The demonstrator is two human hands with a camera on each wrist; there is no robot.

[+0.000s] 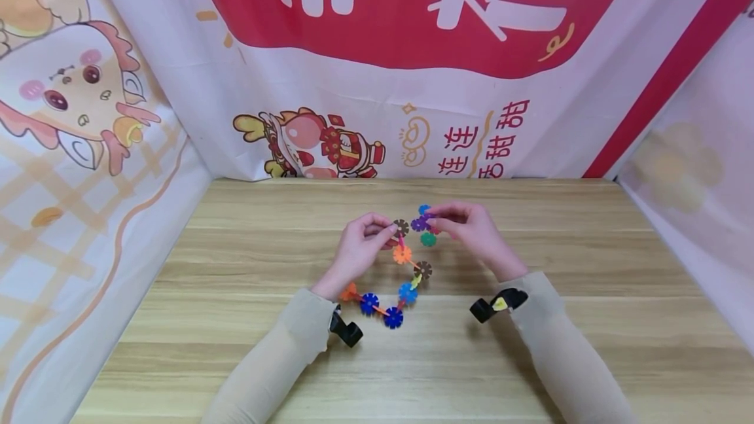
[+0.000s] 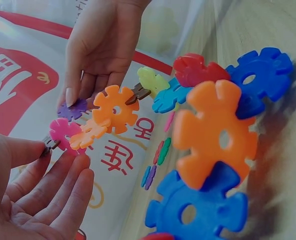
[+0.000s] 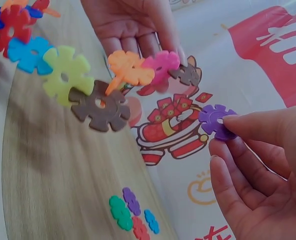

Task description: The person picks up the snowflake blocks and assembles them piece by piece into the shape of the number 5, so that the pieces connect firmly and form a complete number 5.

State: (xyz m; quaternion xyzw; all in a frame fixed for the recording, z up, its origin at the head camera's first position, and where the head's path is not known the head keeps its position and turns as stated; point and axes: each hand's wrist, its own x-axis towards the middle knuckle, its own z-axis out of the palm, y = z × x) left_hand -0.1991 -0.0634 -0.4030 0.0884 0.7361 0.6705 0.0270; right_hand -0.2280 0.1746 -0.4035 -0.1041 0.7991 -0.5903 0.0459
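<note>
Wood-grain tabletop point(image 1: 642, 280); backdrop point(image 1: 365, 87) — red, white

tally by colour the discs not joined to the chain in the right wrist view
Purple: 2, the held purple disc in the right hand and the lying purple disc on the table
Green: 1, the green disc on the table
Red: 1, the red disc on the table
Blue: 1, the blue disc on the table
Total: 5

The notched discs point(image 2: 203, 122) seem of smooth plastic, the tabletop point(image 1: 412, 371) of grained wood, and the printed backdrop point(image 1: 394, 38) of creased cloth.
</note>
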